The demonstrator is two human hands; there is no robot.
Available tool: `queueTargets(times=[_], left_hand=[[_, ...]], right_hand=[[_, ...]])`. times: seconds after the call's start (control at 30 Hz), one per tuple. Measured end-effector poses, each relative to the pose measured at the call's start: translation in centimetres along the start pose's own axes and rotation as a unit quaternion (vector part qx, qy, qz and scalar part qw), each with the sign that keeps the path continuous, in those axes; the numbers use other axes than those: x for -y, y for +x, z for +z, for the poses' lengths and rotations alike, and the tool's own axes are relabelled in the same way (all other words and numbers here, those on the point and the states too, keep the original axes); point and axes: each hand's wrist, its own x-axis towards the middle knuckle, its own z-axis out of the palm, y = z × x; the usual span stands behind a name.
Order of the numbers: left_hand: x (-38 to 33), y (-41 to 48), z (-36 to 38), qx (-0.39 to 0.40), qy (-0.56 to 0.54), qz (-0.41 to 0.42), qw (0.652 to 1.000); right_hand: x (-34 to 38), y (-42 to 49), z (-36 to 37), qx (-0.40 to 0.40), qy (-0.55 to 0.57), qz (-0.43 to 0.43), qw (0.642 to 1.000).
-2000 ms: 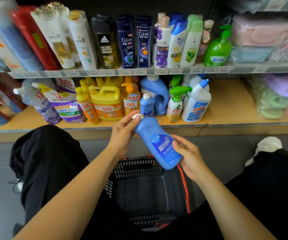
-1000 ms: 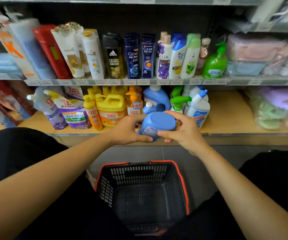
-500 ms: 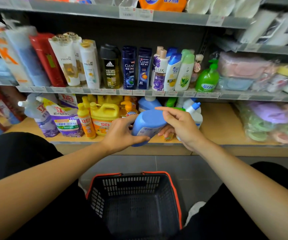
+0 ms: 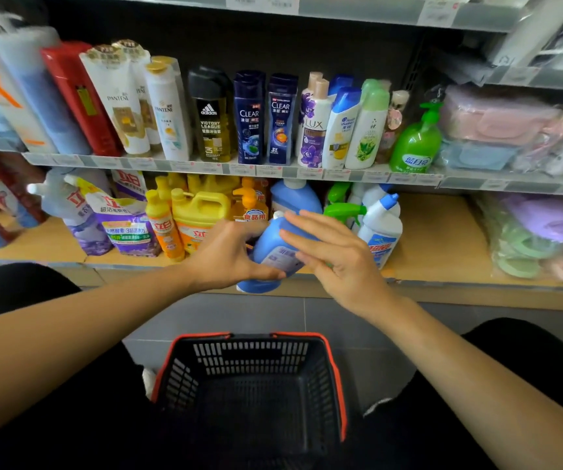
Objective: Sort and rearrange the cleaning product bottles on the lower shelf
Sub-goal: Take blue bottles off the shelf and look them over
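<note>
- While the left hand [image 4: 229, 256] holds it, the small blue bottle [image 4: 269, 259] is at the front edge of the lower shelf [image 4: 436, 245], tilted, with its top leaning toward the back of the shelf; I cannot tell if its base rests on the edge.
- The bottle is plain blue with a small white cap, and it has a pale label with fine print which is too small to read.
- The left fingers are curled round the bottle's left side, and the thumb lies across its lower front.
- The right hand [image 4: 337, 256] is flat, with fingers straight and spread over the bottle's right side, and it grips nothing; real contact I cannot tell.
- Just behind stands a large blue bottle [image 4: 295, 198] with a white cap.
- To the left are a yellow jug [image 4: 202, 212] and an orange bottle [image 4: 164, 228], both with red Chinese characters, then a purple refill pouch [image 4: 127, 228].
- To the right are a green spray trigger [image 4: 341, 210] and a white bottle with a blue cap [image 4: 383, 225].
- On the shelf above, these labels can be read: PANTENE [image 4: 120, 106], adidas VICTORY LEAGUE [image 4: 210, 117], CLEAR [image 4: 249, 120] and LUX [image 4: 312, 127]; a green pump bottle [image 4: 415, 140] stands further right.
- Below the hands, a black basket [image 4: 249, 340] with an orange-red rim sits on the grey floor.
</note>
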Motion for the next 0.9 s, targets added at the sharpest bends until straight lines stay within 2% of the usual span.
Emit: queueTargets(times=[0.23, 0.37, 0.47, 0.53, 0.6, 0.63, 0.67, 0.8, 0.9], left_hand=[[2.5, 0.8, 1.0, 0.025, -0.156, -0.048, 0.986], [4.1, 0.8, 2.1, 0.008, -0.259, -0.086, 0.962], [5.4, 0.5, 3.1, -0.037, -0.336, -0.122, 0.933], [6.1, 0.4, 3.6, -0.054, -0.386, -0.155, 0.908], [6.6, 0.5, 4.0, -0.048, -0.428, -0.185, 0.883], [6.8, 0.6, 4.1, -0.042, -0.441, -0.193, 0.875], [6.9, 0.8, 4.0, -0.040, -0.447, -0.198, 0.871], [7.5, 1.9, 3.7, -0.086, -0.407, -0.206, 0.886], [7.8, 2.1, 4.1, -0.102, -0.406, -0.230, 0.879]], right_hand=[[-2.1, 0.4, 2.1, -0.178, 0.038, 0.051, 0.982], [-3.4, 0.7, 3.2, -0.212, 0.107, 0.185, 0.954], [-4.5, -0.4, 4.4, -0.152, 0.223, 0.328, 0.905], [-5.1, -2.0, 5.4, -0.036, 0.316, 0.395, 0.862], [-5.4, -3.5, 6.7, 0.089, 0.362, 0.414, 0.830], [-5.5, -4.0, 7.3, 0.111, 0.359, 0.414, 0.829], [-5.5, -4.3, 7.9, 0.098, 0.348, 0.413, 0.836], [-5.1, -4.2, 9.6, -0.031, 0.288, 0.403, 0.868], [-5.2, -4.4, 10.5, -0.077, 0.167, 0.376, 0.908]])
